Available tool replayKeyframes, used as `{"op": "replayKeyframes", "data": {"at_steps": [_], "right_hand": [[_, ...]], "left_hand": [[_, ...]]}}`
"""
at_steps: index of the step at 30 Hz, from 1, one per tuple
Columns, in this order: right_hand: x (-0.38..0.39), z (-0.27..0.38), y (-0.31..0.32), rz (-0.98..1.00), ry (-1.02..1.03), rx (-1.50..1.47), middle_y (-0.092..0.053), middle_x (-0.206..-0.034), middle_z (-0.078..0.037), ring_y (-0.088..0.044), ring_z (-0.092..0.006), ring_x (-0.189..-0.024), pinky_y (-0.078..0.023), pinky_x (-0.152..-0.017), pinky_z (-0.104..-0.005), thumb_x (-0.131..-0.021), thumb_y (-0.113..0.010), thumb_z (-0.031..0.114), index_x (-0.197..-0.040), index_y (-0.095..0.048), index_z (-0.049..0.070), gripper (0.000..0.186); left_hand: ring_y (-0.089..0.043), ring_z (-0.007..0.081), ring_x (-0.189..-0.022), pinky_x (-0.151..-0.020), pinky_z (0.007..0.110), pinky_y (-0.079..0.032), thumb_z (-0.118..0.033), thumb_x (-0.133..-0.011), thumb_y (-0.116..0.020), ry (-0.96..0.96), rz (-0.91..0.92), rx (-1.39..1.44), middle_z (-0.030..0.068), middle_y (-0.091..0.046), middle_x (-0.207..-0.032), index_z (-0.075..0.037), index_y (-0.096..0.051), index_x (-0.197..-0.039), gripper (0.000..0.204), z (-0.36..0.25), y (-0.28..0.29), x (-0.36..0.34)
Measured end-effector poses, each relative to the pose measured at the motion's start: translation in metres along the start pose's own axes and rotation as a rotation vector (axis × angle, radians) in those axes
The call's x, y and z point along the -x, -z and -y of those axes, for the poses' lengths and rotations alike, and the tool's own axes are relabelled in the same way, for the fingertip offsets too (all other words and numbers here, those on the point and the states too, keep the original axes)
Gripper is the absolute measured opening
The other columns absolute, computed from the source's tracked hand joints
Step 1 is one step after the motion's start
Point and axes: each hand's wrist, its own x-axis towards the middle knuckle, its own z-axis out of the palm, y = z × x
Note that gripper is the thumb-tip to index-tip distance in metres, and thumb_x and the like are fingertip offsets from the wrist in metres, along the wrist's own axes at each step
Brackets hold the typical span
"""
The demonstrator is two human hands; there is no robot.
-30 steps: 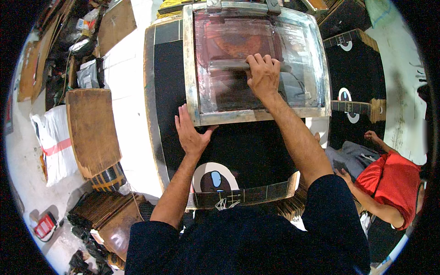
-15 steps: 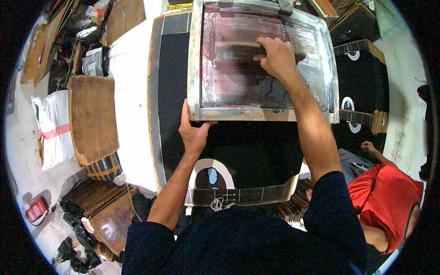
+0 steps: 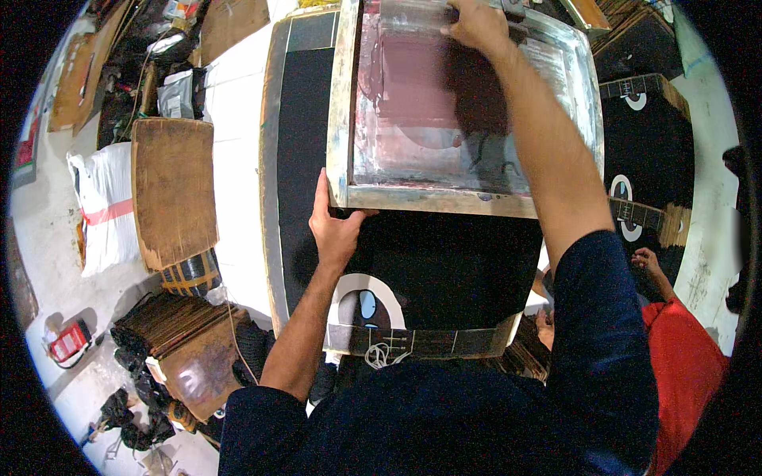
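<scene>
A wooden-framed printing screen [image 3: 432, 201] lies over a black panel [image 3: 468, 262], its mesh smeared with dark red and whitish ink. My left hand [image 3: 336, 234] grips the frame's near left corner, index finger along the side and thumb along the near edge. At the far part of the mesh, my right hand [image 3: 480, 30] is closed around a squeegee [image 3: 413, 17], which is partly cut off by the picture's top. Below the screen, a printed eye shape [image 3: 367, 305] in white, brown and light blue shows on the panel.
More black printed panels [image 3: 655, 151] are stacked at the right, beside a co-worker in a red top [image 3: 686, 373]. Stacked brown boards [image 3: 171, 333], a worn brown board [image 3: 173, 194] and a white sack [image 3: 107, 206] are at the left. A hinge clamp [image 3: 512, 9] sits at the screen's far edge.
My right hand has moved away from me with the squeegee, from mid-screen to its far end. A dark red ink film now covers more of the mesh. My left hand keeps its hold.
</scene>
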Motion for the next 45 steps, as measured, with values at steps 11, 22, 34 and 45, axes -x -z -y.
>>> {"op": "replayKeyframes", "data": {"at_steps": [11, 22, 34, 45], "right_hand": [[0.188, 0.054, 0.017, -0.307, 0.018, -0.114, -0.067, -0.097, 0.002, -0.061, -0.0255, -0.102, -0.043, -0.094, -0.0466, -0.068, -0.078, 0.007, -0.102, -0.07, 0.021, 0.038], [0.233, 0.087, 0.13, -0.866, 0.015, -0.168, -0.072, -0.105, 0.003, -0.062, -0.0232, -0.104, -0.037, -0.104, -0.0444, -0.079, -0.074, 0.011, -0.112, -0.075, 0.021, 0.035], [0.078, 0.075, 0.321, -0.997, 0.067, -0.105, -0.072, -0.096, -0.018, -0.068, -0.0394, -0.093, -0.052, -0.084, -0.0469, -0.082, -0.077, 0.011, -0.11, -0.07, 0.008, 0.03], [0.025, 0.017, 0.328, -0.889, 0.037, -0.026, -0.077, -0.101, -0.016, -0.074, -0.0341, -0.094, -0.055, -0.086, -0.0435, -0.086, -0.077, 0.039, -0.123, -0.073, 0.015, 0.043]], "left_hand": [[-0.064, 0.022, -0.121, -0.106, 0.036, -0.05, -0.003, -0.067, -0.093, 0.011, 0.009, -0.005, 0.0212, -0.066, -0.136, 0.004, -0.036, -0.156, 0.107, 0.006, 0.0, -0.003], [-0.07, 0.0263, -0.108, -0.096, 0.037, -0.057, -0.002, -0.067, -0.094, -0.215, 0.011, 0.309, 0.0262, -0.068, -0.125, 0.008, -0.01, -0.161, 0.127, -0.117, 0.054, -0.023], [-0.066, 0.0373, -0.116, -0.088, 0.045, -0.064, -0.012, -0.092, -0.078, 0.052, -0.316, 0.547, 0.0305, -0.035, -0.155, -0.011, 0.012, -0.164, 0.115, 0.11, 0.208, -0.04], [-0.075, 0.0357, -0.088, -0.081, 0.042, -0.057, -0.039, -0.095, -0.073, 0.785, -0.013, -0.019, 0.0202, -0.078, -0.096, -0.004, -0.079, -0.113, 0.04, 0.41, 0.186, 0.316]]}}
